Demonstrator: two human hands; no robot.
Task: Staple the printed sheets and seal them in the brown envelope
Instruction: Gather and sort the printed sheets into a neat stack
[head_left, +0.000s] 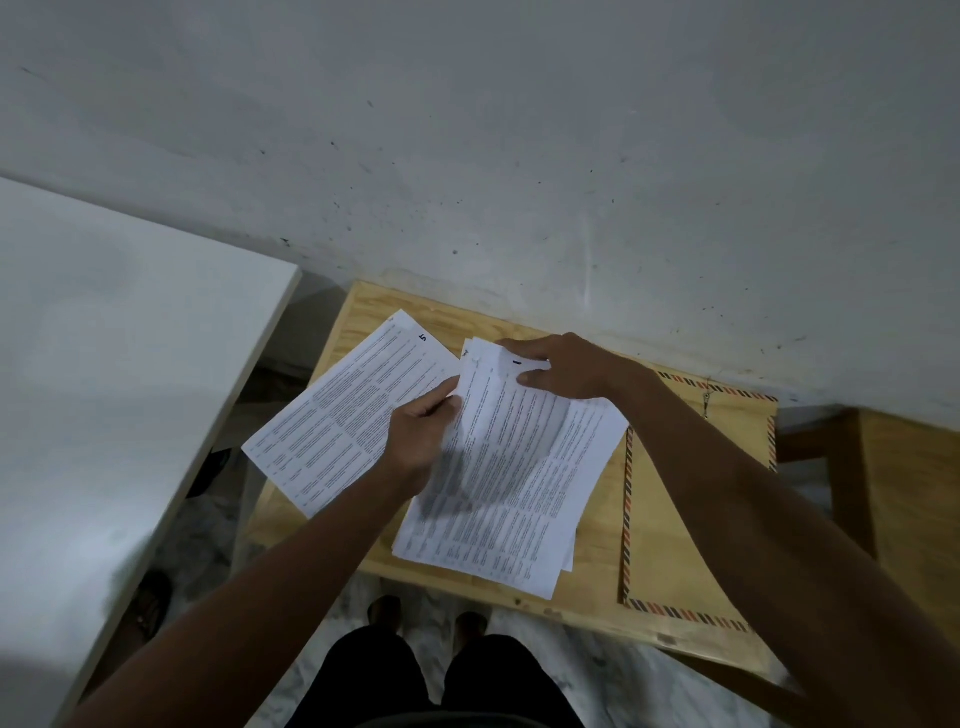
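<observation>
dim flat light, soft hand shadow on sheets (498, 467), wide-angle edge warp

place: I read it as a plain room, home or small office | cues: scuffed grey wall (519, 156), small plywood table (597, 587), marble-patterned floor (613, 670), white board (104, 364)

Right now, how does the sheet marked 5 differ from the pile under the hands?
The sheet marked 5 is single and lies flat at the left; the pile is several fanned sheets. The left hand and right hand hold the pile's top sheet lifted; the left wrist rests over sheet 5. Both are white printed pages.
</observation>
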